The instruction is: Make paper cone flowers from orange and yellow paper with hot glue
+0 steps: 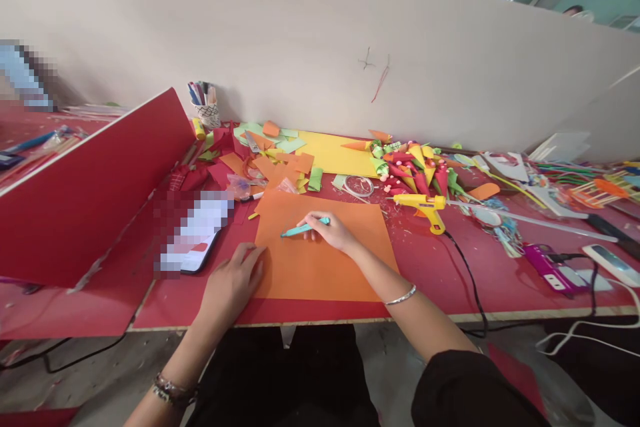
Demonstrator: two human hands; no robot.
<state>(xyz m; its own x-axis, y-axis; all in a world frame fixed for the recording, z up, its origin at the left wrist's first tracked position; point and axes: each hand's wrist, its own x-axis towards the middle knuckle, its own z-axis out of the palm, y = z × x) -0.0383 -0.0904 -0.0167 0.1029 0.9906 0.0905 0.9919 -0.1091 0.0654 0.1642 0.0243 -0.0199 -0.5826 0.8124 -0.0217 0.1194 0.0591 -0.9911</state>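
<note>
An orange sheet of paper [325, 273] lies flat on the red table in front of me. My right hand [325, 230] grips a turquoise pen [300, 230] above the middle of the sheet. The pen slants, its lower end at or close to the paper; contact is hard to make out. On the sheet's left edge rests my left hand [235, 280], fingers bent slightly and holding nothing. A phone [197, 237] with a blurred screen lies to the left of that hand.
A red divider board [100, 193] stands at left. Behind the sheet are paper scraps [285, 170], a yellow sheet [333, 153], a pen cup [207, 110] and rolled paper cones [415, 170]. A corded yellow glue gun [423, 207] and a purple power strip [555, 270] lie right.
</note>
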